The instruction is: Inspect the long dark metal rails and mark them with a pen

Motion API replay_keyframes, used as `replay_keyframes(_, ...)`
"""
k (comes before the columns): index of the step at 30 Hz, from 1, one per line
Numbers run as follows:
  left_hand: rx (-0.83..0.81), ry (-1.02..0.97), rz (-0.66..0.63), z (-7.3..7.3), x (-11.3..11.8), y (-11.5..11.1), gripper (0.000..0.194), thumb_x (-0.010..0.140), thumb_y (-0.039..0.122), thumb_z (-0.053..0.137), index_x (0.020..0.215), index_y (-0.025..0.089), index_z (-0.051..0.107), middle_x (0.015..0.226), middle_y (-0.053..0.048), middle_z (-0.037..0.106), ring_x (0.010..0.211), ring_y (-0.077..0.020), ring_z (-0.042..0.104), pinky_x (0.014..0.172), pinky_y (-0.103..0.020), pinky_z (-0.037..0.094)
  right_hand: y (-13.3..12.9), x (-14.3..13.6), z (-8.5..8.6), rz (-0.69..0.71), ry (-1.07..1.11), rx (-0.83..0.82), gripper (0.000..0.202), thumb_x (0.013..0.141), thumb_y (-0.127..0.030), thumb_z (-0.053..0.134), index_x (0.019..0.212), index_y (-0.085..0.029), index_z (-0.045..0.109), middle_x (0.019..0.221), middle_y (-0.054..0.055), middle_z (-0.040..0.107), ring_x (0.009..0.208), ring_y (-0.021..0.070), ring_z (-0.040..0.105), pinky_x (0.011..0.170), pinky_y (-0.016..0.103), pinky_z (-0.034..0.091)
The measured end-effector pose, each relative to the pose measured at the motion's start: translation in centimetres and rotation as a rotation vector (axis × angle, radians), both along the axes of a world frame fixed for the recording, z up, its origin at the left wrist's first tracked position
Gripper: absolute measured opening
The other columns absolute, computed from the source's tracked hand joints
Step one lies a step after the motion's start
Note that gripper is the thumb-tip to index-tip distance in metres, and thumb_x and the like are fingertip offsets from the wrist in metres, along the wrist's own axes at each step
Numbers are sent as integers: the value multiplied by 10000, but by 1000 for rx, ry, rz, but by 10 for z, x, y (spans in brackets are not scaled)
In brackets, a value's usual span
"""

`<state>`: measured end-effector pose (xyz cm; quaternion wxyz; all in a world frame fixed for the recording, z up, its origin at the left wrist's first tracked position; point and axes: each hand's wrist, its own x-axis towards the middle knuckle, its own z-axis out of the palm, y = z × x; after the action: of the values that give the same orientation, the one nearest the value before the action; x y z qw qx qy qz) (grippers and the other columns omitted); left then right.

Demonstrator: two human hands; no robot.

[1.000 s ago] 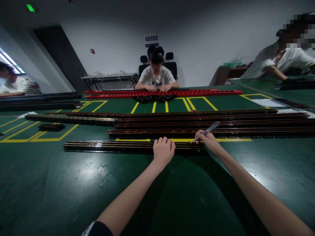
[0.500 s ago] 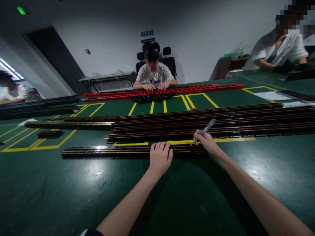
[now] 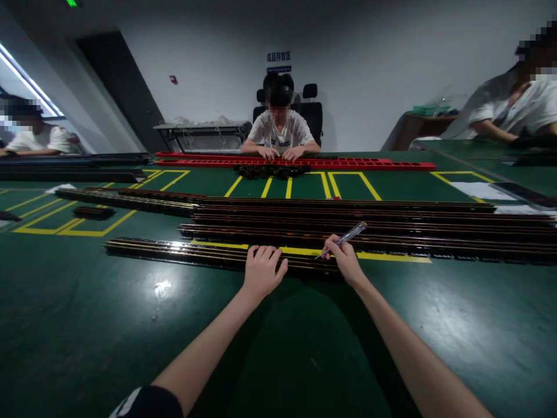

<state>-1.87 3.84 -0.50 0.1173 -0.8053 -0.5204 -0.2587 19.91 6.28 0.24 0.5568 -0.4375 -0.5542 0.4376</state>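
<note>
My left hand (image 3: 263, 270) lies over the top of a long, dark bundle of strips (image 3: 174, 248) with gold-coloured lines, fingers stretched forward and thumb apart. To its right, my right hand (image 3: 343, 260) grips a small screwdriver (image 3: 351, 233) with a clear handle. The handle points up and to the right, away from me. Its thin shaft slants down to the left, the tip at the top of the bundle near its right end. Whether the tip touches a screw is too small to tell.
Behind the bundle lies a wide stack of similar dark strips (image 3: 391, 223), with yellow tape (image 3: 391, 256) in front. A short dark piece (image 3: 93, 213) rests on the left. Across the green table (image 3: 130, 325), a co-worker (image 3: 281, 130) handles red frames (image 3: 404, 165). Other people sit at both sides.
The camera view has tilted and shifted, so the bundle now slopes down to the right. Both hands appear farther left, and the screwdriver handle leans lower. Both hands stay at the bundle.
</note>
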Motion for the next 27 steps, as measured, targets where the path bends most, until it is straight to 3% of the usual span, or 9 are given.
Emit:
replay_keyframes(6, 15, -29, 98, 1, 0, -1, 355, 933, 358, 392, 921, 168, 692, 950, -84, 719, 906, -242, 631, 897, -450, 387, -1, -4, -8, -43, 90, 25, 314, 775, -479, 606, 611, -227, 515, 519, -38, 479, 536, 138, 492, 584, 282, 437)
replay_keyframes(11, -8, -46, 145, 0, 2, -1, 325, 920, 351, 415, 905, 177, 689, 942, -86, 720, 915, -244, 622, 896, -442, 387, -5, -2, -8, -78, 15, 50, 293, 803, -442, 567, 610, -227, 520, 545, -28, 508, 574, 148, 508, 600, 285, 425)
replay_keyframes(27, -37, -80, 108, 0, 4, 1, 297, 920, 346, 437, 938, 184, 687, 958, -72, 712, 918, -230, 618, 884, -420, 405, -2, 6, -13, -124, -60, 76, 308, 803, -430, 575, 578, -221, 544, 548, -16, 522, 556, 147, 486, 570, 285, 399)
